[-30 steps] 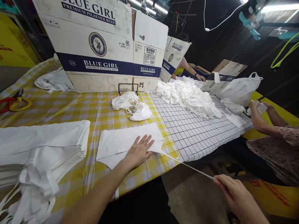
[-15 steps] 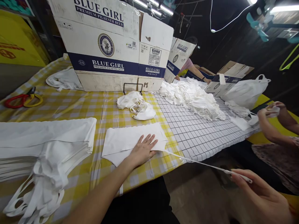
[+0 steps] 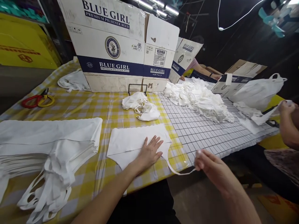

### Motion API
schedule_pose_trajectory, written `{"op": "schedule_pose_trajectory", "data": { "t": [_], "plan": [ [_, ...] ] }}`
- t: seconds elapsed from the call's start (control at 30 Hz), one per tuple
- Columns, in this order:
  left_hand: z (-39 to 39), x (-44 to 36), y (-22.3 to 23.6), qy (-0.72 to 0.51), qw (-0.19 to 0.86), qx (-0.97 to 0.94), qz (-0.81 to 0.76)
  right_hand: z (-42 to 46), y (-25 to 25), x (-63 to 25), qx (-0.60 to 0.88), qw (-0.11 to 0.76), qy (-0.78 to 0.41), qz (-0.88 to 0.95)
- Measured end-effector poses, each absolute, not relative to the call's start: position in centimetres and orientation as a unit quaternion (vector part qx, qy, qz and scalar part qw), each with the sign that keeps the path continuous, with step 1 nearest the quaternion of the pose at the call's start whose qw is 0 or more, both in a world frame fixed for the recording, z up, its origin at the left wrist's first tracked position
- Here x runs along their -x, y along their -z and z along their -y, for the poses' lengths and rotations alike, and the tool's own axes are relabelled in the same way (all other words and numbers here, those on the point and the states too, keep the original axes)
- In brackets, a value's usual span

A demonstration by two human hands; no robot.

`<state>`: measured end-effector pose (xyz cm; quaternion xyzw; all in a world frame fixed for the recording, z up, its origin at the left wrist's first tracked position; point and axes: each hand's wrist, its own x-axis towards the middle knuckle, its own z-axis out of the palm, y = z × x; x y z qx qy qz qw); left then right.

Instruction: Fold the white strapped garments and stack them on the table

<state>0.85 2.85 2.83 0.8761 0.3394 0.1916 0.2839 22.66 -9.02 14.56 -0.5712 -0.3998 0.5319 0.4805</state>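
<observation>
A white strappy garment [image 3: 130, 141], perhaps a bra top, lies flat near the front edge of the yellow checked cloth. My left hand [image 3: 149, 151] rests palm down on its right half, fingers stretched out. From the garment's right corner a thin white strap [image 3: 174, 169] sags in a curve over the table edge. My right hand [image 3: 207, 161] pinches the far end of that strap, which the fingers mostly hide. On the left, a thick stack of similar white garments [image 3: 49, 133] lies with its straps hanging in a bundle toward me.
Crumpled white pieces [image 3: 149, 110] lie beyond the garment, before a wire stand [image 3: 137, 84] and a large beer carton [image 3: 109, 65]. Scissors [image 3: 38, 100] lie at left. A white heap [image 3: 198, 98] covers part of the grid-patterned cloth. Co-workers' hands [image 3: 286, 107] show at right and behind.
My right hand has come in left toward the table, and the strap has gone from taut to slack. My left hand stays on the garment. The view has turned slightly.
</observation>
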Motion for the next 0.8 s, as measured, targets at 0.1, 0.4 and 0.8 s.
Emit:
{"op": "schedule_pose_trajectory", "data": {
  "t": [0.1,0.4,0.8],
  "plan": [
    [-1.4,-1.3,-4.7,-0.246,0.440,-0.799,-0.327,6.8,-13.0,-20.6,0.604,0.382,-0.519,0.469],
    [-1.0,-1.4,-6.8,-0.233,0.611,-0.674,-0.345,4.3,-9.5,-17.6,0.632,0.266,-0.417,0.597],
    [-1.7,-1.5,-3.4,-0.122,0.710,-0.598,-0.351,4.5,-6.5,-17.2,0.620,0.201,-0.167,0.740]
  ]
}}
